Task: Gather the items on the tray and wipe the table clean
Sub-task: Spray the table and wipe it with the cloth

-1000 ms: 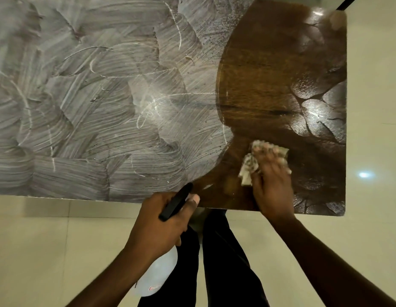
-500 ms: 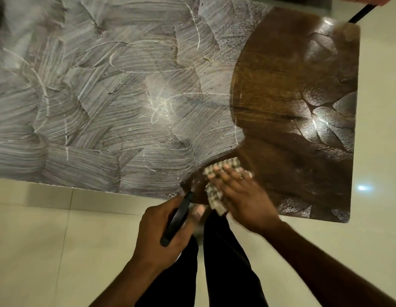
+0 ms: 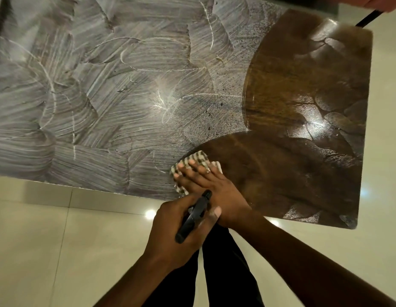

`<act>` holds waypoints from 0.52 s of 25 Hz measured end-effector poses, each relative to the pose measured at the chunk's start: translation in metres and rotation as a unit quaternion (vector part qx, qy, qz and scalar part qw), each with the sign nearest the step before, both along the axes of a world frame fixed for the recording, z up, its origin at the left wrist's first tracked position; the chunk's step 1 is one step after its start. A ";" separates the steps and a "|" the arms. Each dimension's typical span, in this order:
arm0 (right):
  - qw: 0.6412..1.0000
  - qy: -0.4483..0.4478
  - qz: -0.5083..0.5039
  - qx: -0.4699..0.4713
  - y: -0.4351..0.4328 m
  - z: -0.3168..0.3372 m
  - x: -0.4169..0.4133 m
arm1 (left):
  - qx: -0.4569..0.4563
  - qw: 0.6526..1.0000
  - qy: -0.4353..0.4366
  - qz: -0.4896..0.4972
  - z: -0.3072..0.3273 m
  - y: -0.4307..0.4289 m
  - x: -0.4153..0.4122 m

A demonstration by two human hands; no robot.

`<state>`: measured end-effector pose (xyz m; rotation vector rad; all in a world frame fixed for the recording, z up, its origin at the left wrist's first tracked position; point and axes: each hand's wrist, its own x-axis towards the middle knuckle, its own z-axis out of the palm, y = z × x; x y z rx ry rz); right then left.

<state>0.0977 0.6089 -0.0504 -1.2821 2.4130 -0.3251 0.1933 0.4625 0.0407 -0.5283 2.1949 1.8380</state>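
Most of the cloth (image 3: 193, 161) is hidden under the fingers of the right hand (image 3: 211, 187); only its checked far edge and a small piece near the table edge are seen. The body of the spray bottle is covered by the left hand (image 3: 181, 227), so only the black spray head (image 3: 193, 216) is made out. The left part of the table (image 3: 314, 173) is cut off by the picture border, and a dark thing at the top right corner cannot be identified.

Compared with half a second ago, the cloth is found a little further from the near edge, at the border between the white smeared area (image 3: 93, 107) and the clean brown wood, and the left hand is now brought close against the right wrist. One second ago the cloth was further to the right, inside the brown area.

The right hand is laid flat and spread on the cloth, pressing it on the table, with the fingers pointed away from the person and slightly left. The left hand is closed around the spray bottle. The long axis of the spray head is directed diagonally, from near left to far right. Dark trousers (image 3: 223, 273) are seen above the pale floor (image 3: 48, 240).
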 end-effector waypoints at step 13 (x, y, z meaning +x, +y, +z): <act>0.972 -0.001 -0.233 0.013 -0.020 0.003 -0.084 | 0.001 0.998 0.018 0.053 0.011 -0.015 -0.055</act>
